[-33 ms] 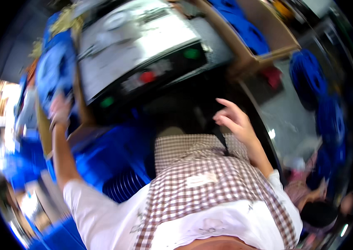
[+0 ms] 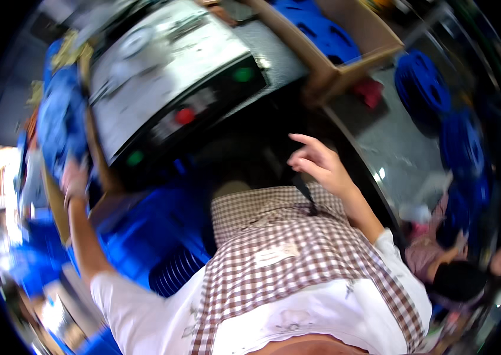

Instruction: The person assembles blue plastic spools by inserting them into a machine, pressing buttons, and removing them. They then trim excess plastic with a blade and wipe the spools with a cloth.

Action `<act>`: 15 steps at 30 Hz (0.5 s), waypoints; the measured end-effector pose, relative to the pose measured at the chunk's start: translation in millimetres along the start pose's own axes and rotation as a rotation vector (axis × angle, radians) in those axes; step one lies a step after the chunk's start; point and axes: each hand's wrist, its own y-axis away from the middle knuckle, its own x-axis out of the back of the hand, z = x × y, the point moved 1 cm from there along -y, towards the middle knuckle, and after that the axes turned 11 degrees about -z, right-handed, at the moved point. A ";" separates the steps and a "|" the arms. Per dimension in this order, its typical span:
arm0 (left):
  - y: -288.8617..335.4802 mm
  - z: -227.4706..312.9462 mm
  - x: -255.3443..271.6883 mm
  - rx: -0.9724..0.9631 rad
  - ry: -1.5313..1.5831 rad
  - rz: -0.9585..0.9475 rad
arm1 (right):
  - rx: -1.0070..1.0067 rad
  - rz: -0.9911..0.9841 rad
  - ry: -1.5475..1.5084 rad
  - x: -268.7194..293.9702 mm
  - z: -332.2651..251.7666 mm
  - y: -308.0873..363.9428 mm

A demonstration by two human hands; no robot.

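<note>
My left hand [image 2: 74, 177] reaches out at the far left, over a cardboard box [image 2: 98, 148] that holds blue plastic parts [image 2: 61, 118]. It is smeared by motion and touches or lies close to the nearest blue part; its fingers do not show clearly. My right hand [image 2: 319, 165] hovers in front of my checked apron [image 2: 280, 248], with the index finger stretched out, the other fingers loosely bent and nothing held. A black strap [image 2: 303, 192] hangs beside it.
Ahead stands a metal-topped machine [image 2: 161, 65] with a red button [image 2: 185, 116] and green buttons. Another cardboard box [image 2: 374, 56] with blue parts is at the upper right. Blue reels [image 2: 419, 83] stand at right, near another person [image 2: 439, 266]. A blue crate [image 2: 144, 228] is beside my left arm.
The whole view has swung, so the machine and boxes sit farther left. My left hand has drawn slightly nearer to me along its box. My right hand keeps much the same pose.
</note>
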 end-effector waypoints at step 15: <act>140.2 145.5 82.2 -0.444 0.619 0.490 | -0.002 0.648 0.593 220.4 54.5 65.9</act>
